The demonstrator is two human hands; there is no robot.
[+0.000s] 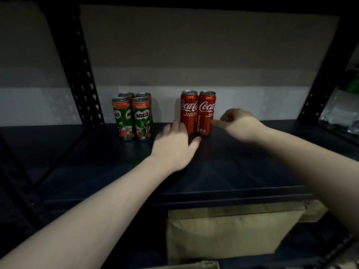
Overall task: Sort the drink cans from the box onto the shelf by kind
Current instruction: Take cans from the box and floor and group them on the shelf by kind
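Note:
Two red Coca-Cola cans (197,111) stand side by side, upright, at the back middle of the dark shelf board (242,162). Left of them is a cluster of several green Milo cans (134,116). My left hand (174,144) lies low at the foot of the left Coca-Cola can, fingers spread and touching its base, holding nothing. My right hand (238,124) reaches in from the right with loosely curled fingers; its thumb tip touches the side of the right Coca-Cola can. Neither hand wraps around a can.
Black perforated uprights stand at the left (81,74) and right (322,80) of the shelf. A cardboard box (229,232) sits below the shelf's front edge. Pale wall behind the cans. Blurred items (342,109) lie on the neighbouring shelf at right.

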